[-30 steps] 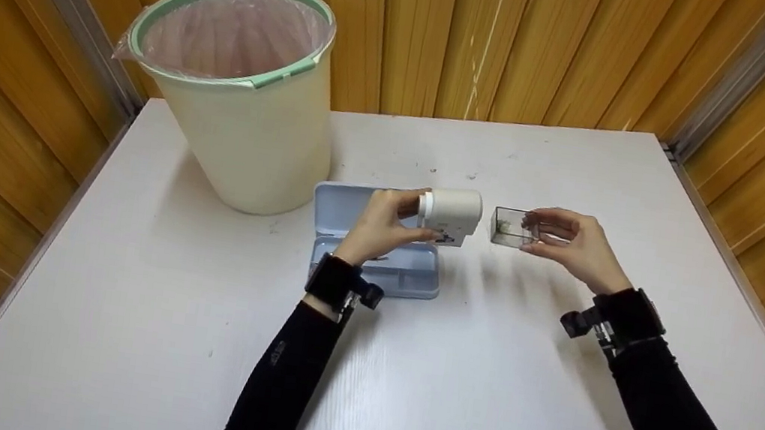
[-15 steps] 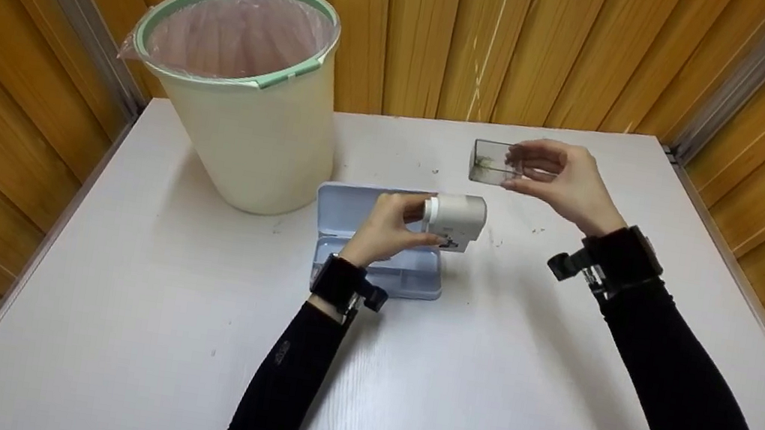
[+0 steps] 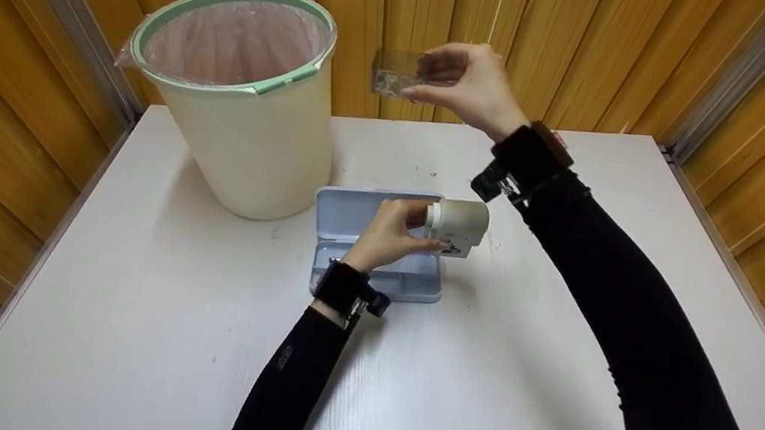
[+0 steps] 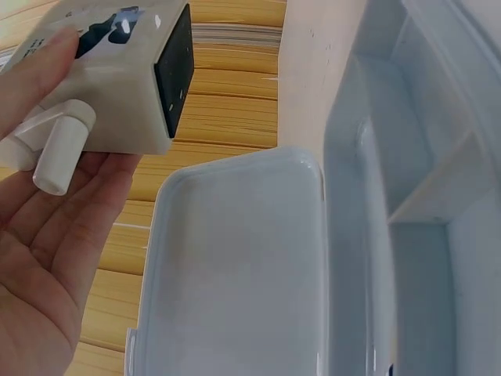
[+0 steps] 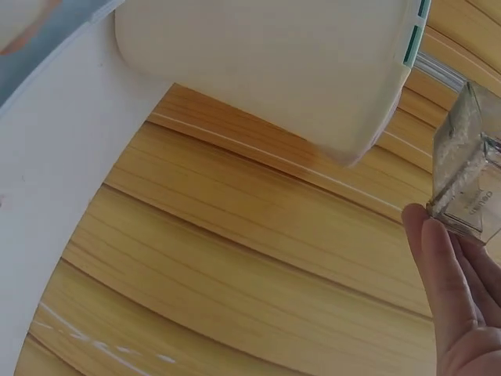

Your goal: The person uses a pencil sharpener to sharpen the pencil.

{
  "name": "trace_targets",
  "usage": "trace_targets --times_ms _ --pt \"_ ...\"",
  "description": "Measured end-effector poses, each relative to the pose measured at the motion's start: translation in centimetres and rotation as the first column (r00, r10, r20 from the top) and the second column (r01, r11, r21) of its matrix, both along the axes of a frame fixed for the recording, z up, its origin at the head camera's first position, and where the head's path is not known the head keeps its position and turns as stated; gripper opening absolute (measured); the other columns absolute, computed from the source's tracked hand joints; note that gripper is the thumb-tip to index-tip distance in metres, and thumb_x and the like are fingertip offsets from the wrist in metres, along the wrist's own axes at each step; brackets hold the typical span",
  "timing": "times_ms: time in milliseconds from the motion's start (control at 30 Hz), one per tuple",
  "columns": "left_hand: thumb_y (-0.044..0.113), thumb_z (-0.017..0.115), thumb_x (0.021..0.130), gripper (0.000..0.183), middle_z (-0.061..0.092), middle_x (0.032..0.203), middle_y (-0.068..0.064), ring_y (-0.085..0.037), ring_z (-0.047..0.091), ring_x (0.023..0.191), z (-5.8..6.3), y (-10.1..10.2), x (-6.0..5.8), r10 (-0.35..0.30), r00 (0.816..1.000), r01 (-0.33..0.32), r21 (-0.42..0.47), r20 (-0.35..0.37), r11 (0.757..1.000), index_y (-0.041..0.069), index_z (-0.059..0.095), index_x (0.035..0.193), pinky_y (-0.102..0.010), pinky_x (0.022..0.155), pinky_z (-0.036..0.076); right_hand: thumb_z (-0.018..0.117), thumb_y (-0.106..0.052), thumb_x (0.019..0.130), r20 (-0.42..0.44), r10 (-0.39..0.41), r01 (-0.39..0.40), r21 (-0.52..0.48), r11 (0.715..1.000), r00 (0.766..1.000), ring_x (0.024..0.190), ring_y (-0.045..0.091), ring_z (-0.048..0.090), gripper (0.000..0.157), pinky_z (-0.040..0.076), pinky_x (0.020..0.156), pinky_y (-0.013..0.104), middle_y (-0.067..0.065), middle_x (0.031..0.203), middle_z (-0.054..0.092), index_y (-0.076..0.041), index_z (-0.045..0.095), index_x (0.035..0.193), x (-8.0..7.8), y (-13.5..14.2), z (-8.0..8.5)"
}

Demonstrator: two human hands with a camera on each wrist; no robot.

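My left hand [image 3: 387, 235] grips a white crank-handled pencil sharpener [image 3: 463, 221] on its side above an open light-blue pencil case [image 3: 420, 283]. In the left wrist view, the sharpener's white crank [image 4: 63, 153] points down past my fingers [image 4: 74, 223]. Raised beyond the table's back edge, my right hand [image 3: 473, 88] pinches a clear shavings drawer [image 3: 394, 74] by its right end. Shavings lie inside that drawer, just right of a cream bin [image 3: 255, 150]. The right wrist view shows the drawer [image 5: 466, 172] held at the fingertips. The hand partly hides the case's contents.
The bin stands at the table's back left, lined with a pinkish bag [image 3: 238, 38] under a green rim [image 3: 285, 83]. Small dark specks lie on the white table [image 3: 182, 337]. Wood-patterned panels [image 3: 569, 30] rise behind and at both sides.
My right hand has carried the shavings drawer up and left, from beside the sharpener to near the bin's rim. The left hand, sharpener and pencil case have barely moved.
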State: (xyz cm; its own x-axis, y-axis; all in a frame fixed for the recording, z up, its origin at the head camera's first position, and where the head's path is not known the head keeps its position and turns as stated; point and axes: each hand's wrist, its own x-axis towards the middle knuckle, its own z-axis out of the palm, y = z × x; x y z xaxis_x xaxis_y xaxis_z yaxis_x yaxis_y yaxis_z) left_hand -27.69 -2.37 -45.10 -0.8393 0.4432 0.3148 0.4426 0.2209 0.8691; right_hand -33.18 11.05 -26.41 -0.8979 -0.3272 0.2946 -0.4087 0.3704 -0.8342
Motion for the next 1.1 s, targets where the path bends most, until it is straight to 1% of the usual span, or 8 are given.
trace_targets --times_ms 200,400,500,633,733,833,967,1100 --pt "0.005 0.082 0.076 0.054 0.069 0.120 -0.016 -0.024 0.070 0.110 -0.3 0.1 0.2 -0.001 1.000 0.001 -0.005 -0.017 1.000 0.000 0.063 0.126 -0.023 0.092 0.055 0.083 -0.020 0.079 -0.047 -0.061 0.061 -0.001 0.998 0.997 0.097 0.016 0.068 0.047 0.054 0.089 0.021 0.013 0.113 0.070 0.000 0.066 0.118 -1.4 -5.3 1.3" --pt "0.007 0.080 0.080 0.050 0.073 0.115 -0.013 -0.020 0.071 0.106 -0.5 0.1 0.6 -0.042 0.999 0.043 0.017 -0.005 0.999 0.003 0.064 0.126 -0.031 0.094 0.056 0.080 -0.023 0.082 -0.057 -0.101 0.101 -0.003 0.995 0.993 0.098 0.014 0.066 0.049 0.052 0.088 0.017 0.010 0.114 0.070 -0.001 0.064 0.122 -1.9 -9.7 1.5" --pt "0.007 0.080 0.080 0.046 0.073 0.106 -0.014 -0.026 0.071 0.102 -0.6 0.2 0.7 -0.063 0.996 0.064 0.026 -0.070 0.998 0.002 0.066 0.123 -0.037 0.096 0.055 0.078 -0.023 0.084 -0.101 -0.111 0.115 0.044 0.992 0.989 0.099 0.013 0.064 0.050 0.050 0.088 0.015 0.010 0.117 0.069 -0.001 0.062 0.125 -2.0 -11.4 1.6" --pt "0.004 0.080 0.079 0.038 0.072 0.103 -0.018 -0.031 0.070 0.100 -0.9 0.3 0.5 -0.066 0.976 0.072 0.024 -0.209 0.997 -0.003 0.066 0.113 -0.034 0.096 0.055 0.076 -0.026 0.086 -0.173 -0.114 0.143 0.169 0.975 0.978 0.106 0.013 0.057 0.056 0.046 0.090 0.014 0.009 0.124 0.063 -0.002 0.058 0.133 -1.8 -13.3 1.7" --pt "0.005 0.081 0.078 0.038 0.073 0.103 -0.018 -0.029 0.072 0.097 -1.0 0.4 0.3 -0.060 0.963 0.069 0.025 -0.264 0.997 -0.005 0.064 0.110 -0.024 0.090 0.056 0.073 -0.026 0.088 -0.223 -0.098 0.156 0.258 0.953 0.970 0.116 0.015 0.053 0.060 0.044 0.095 0.014 0.009 0.129 0.057 -0.003 0.052 0.140 -1.6 -14.4 1.9" --pt "0.007 0.082 0.077 0.037 0.073 0.095 -0.016 -0.025 0.072 0.086 -1.0 0.4 0.1 -0.047 0.959 0.052 0.012 -0.280 0.999 -0.004 0.064 0.107 -0.020 0.083 0.056 0.070 -0.022 0.091 -0.311 -0.041 0.161 0.370 0.915 0.950 0.127 0.017 0.049 0.062 0.042 0.104 0.015 0.008 0.134 0.052 -0.005 0.046 0.146 -1.5 -15.0 2.2" --pt "0.009 0.083 0.076 0.034 0.073 0.091 -0.013 -0.021 0.070 0.080 -0.9 0.4 0.1 -0.040 0.962 0.038 -0.012 -0.270 0.999 -0.002 0.066 0.104 -0.021 0.078 0.056 0.068 -0.015 0.092 -0.420 0.068 0.171 0.506 0.845 0.905 0.134 0.017 0.043 0.061 0.037 0.111 0.017 0.007 0.139 0.049 -0.009 0.044 0.148 -1.4 -15.3 2.3" --pt "0.010 0.083 0.077 0.036 0.073 0.093 -0.013 -0.022 0.070 0.082 -0.8 0.3 0.1 -0.050 0.968 0.047 -0.017 -0.245 0.999 -0.001 0.066 0.107 -0.023 0.080 0.057 0.062 -0.007 0.094 -0.483 0.160 0.163 0.559 0.813 0.861 0.136 0.018 0.044 0.052 0.037 0.112 0.019 0.008 0.141 0.050 -0.009 0.049 0.145 -1.6 -15.3 2.0"
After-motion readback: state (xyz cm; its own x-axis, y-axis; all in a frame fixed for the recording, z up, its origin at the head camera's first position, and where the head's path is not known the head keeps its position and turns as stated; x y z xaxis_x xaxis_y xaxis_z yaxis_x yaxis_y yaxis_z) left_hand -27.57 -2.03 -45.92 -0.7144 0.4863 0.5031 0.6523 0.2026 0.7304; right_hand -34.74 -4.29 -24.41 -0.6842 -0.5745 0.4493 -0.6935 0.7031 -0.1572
